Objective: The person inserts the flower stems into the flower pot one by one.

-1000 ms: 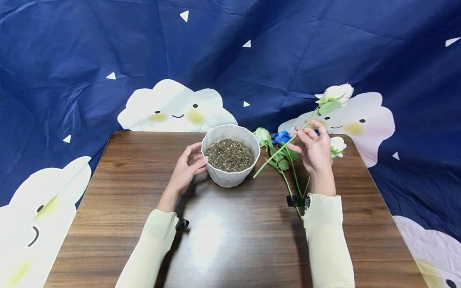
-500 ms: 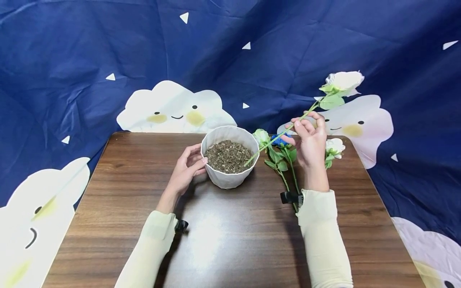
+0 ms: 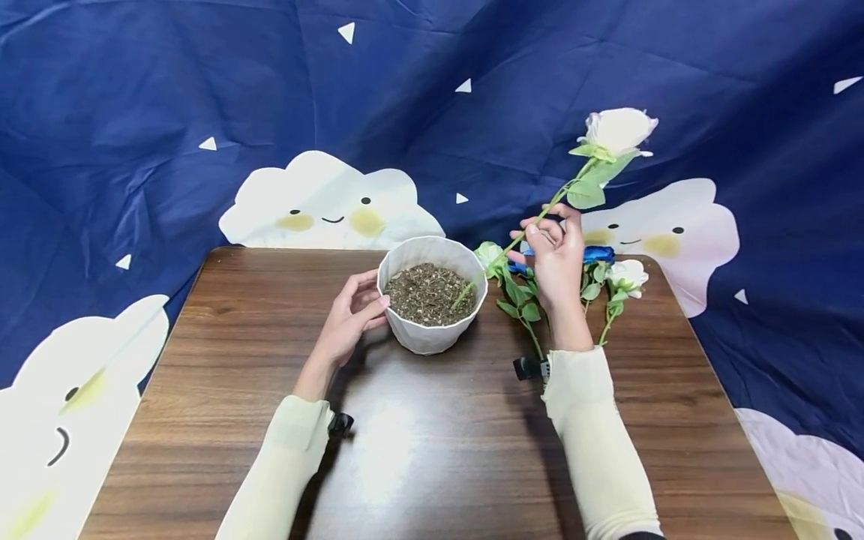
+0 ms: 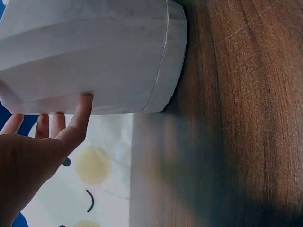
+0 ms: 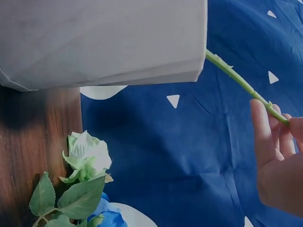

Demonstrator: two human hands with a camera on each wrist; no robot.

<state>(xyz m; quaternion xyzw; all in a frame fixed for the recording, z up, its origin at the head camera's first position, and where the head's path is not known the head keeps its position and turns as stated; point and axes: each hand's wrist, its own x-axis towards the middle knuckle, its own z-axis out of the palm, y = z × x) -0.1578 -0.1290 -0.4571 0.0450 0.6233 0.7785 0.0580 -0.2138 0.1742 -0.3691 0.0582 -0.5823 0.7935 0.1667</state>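
Note:
In the head view a white faceted flower pot (image 3: 425, 339), filled with brown soil (image 3: 430, 294), stands upright on the wooden table. My left hand (image 3: 347, 319) rests against its left side, thumb near the rim; in the left wrist view the thumb and fingertips (image 4: 85, 101) touch the pot wall. My right hand (image 3: 556, 259) pinches the green stem of a white artificial rose (image 3: 617, 131), whose bloom is raised up and to the right. The stem slants down over the pot's right rim, its lower end at the soil. In the right wrist view the pot wall hides that end.
Right of the pot lie a pale green-white flower (image 3: 490, 257), blue flowers (image 3: 599, 254) partly behind my right hand, and another white flower (image 3: 628, 276) with leaves. A blue cloth backdrop (image 3: 385, 90) with clouds hangs behind the table (image 3: 432, 450).
My right hand has moved left with the white rose, bringing its stem end from outside the pot over the rim to the soil, and the stem stands steeper. My left hand has stayed on the pot.

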